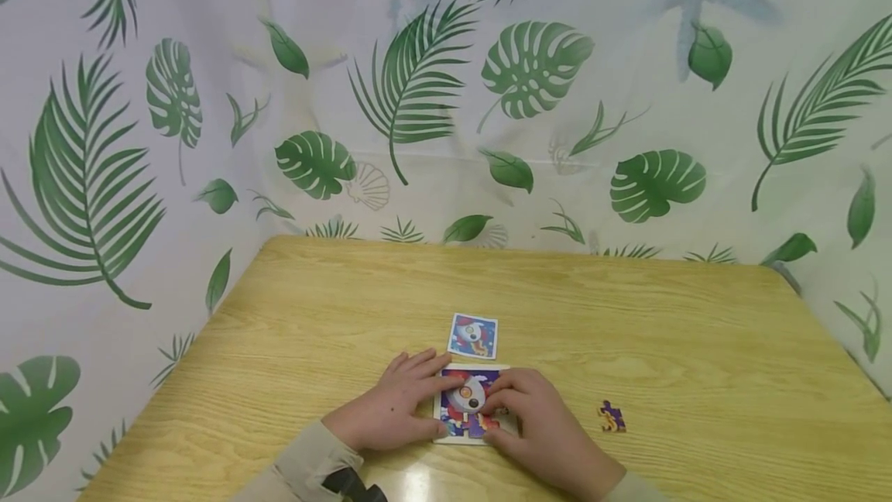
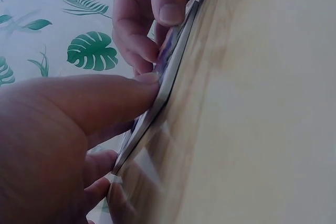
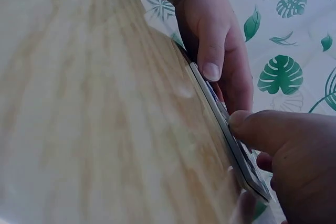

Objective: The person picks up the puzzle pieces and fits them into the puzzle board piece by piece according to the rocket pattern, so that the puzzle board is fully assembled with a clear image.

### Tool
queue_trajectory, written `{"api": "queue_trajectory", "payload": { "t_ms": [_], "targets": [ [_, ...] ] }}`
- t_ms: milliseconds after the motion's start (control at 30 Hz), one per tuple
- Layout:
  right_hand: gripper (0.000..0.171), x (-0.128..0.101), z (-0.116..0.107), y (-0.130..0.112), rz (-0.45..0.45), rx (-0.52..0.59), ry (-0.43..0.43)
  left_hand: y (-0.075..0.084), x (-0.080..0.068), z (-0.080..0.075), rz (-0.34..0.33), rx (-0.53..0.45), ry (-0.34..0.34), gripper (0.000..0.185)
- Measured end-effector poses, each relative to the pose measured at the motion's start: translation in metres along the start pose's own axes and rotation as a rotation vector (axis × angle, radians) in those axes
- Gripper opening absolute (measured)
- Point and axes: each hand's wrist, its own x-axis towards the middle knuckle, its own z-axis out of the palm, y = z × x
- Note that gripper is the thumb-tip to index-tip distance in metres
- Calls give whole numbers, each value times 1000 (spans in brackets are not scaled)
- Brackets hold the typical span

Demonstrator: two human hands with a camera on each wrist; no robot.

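A small jigsaw puzzle (image 1: 454,404) in a white-edged tray lies near the table's front, showing a white rocket-like figure on purple. My left hand (image 1: 399,407) rests on its left side, fingers fairly straight, thumb at the near edge. From the right, my right hand (image 1: 540,426) bends over the puzzle. Its thumb and fingers pinch a purple-and-orange puzzle piece (image 1: 477,426) at the lower part of the tray. In the left wrist view that piece (image 2: 165,51) shows tilted just above the tray's edge. The right fingers partly hide the tray's right side.
A loose puzzle piece (image 1: 612,416), purple with yellow and orange, lies on the table to the right of my right hand. Just beyond the tray lies a small picture card (image 1: 473,336) with a similar rocket. The wooden table (image 1: 334,308) meets a leaf-print curtain (image 1: 446,99) behind.
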Motion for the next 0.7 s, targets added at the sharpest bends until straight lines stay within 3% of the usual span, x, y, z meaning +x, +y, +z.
{"api": "queue_trajectory", "payload": {
  "t_ms": [333, 600, 700],
  "targets": [
    [17, -1, 2, 0, -2, -16, -17, 2, 0, -2, 18, 27, -9, 66],
    [22, -3, 2, 3, -43, -38, -8, 9, -7, -13, 232, 28, -169, 65],
    [24, -4, 0, 5, -72, -34, -7, 10, -8, -13, 271, 41, -203, 61]
  ]
}}
